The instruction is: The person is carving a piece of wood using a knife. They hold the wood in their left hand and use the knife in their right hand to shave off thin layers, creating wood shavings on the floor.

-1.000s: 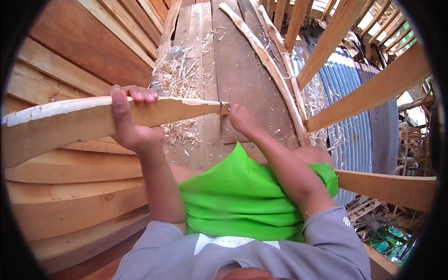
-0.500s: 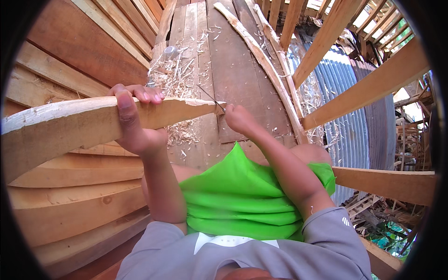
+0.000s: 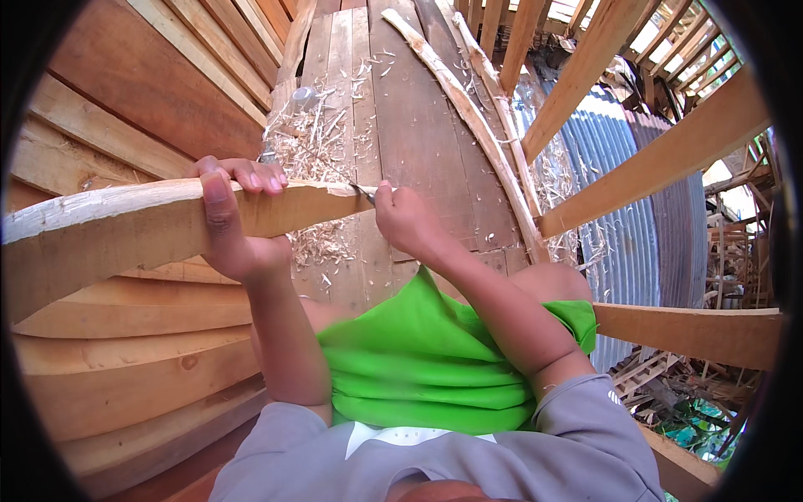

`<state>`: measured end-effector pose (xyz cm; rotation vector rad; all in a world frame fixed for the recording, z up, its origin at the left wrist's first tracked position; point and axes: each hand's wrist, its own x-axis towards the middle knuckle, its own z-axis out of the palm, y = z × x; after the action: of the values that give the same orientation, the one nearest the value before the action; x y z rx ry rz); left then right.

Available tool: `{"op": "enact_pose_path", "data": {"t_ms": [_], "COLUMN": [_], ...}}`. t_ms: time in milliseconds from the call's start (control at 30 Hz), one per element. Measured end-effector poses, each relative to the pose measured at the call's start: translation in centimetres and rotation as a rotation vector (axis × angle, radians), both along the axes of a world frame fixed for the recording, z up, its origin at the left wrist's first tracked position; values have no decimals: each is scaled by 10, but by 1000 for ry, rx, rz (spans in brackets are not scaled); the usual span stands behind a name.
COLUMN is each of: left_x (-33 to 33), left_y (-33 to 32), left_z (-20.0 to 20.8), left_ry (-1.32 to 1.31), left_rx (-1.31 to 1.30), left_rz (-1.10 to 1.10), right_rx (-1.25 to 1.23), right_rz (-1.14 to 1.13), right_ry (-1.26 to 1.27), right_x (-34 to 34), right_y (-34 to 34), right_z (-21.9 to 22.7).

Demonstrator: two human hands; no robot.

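Observation:
A long pale wooden beam (image 3: 125,224) comes in from the left and narrows to a carved tip in the middle of the view. Round its middle is my left hand (image 3: 238,226), thumb pressed on the near face and fingers over the top edge. My right hand (image 3: 406,224) is closed on a knife at the tapered end. The thin dark knife blade (image 3: 360,189) lies across the wood there and points away to the upper left. Its handle is mostly hidden in my fist.
Curled wood shavings (image 3: 322,142) litter the plank floor (image 3: 418,134), with a clear cup (image 3: 304,99) among them. Two peeled poles (image 3: 468,109) lie to the right. Stacked boards (image 3: 150,109) line the left. Posts (image 3: 652,159) and corrugated metal sheets (image 3: 623,201) stand at right.
My right hand has drawn the knife leftward along the beam's tapered end, from near the tip toward my left hand. My left hand keeps its grip on the beam.

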<state>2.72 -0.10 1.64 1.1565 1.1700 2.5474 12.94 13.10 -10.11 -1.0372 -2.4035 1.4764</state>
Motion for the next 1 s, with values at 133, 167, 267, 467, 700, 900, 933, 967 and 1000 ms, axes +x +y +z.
{"op": "enact_pose_path", "data": {"t_ms": [133,167,267,467,700,900,933,967,1000], "left_x": [9,6,3,6,12,10,12,14,10], "left_y": [13,12,13,2,14,7,8,10,12], "left_z": [4,5,10,1,8,2,2,5,4], "left_ry": [-133,-109,-145,-94,-89,-81,-89,-65,-38], "left_rx": [28,22,74,34,31,25,25,24,22], "left_rz": [124,89,118,103,99,93,107,66,21], "right_rx": [-96,-105,-3,56,-54,-52,-41,-15,8], "right_rz": [-113,-172,-282,37,-185,1,-51,-120,-193], "right_ry": [50,69,11,85,-8,45,-7,-44,-78], "right_x": [7,4,-8,-7,2,1,4,9,12], "right_y": [10,21,21,-18,22,-11,-5,13,28], "right_z": [-51,-77,-106,14,-61,27,-1,-46,-79]}}
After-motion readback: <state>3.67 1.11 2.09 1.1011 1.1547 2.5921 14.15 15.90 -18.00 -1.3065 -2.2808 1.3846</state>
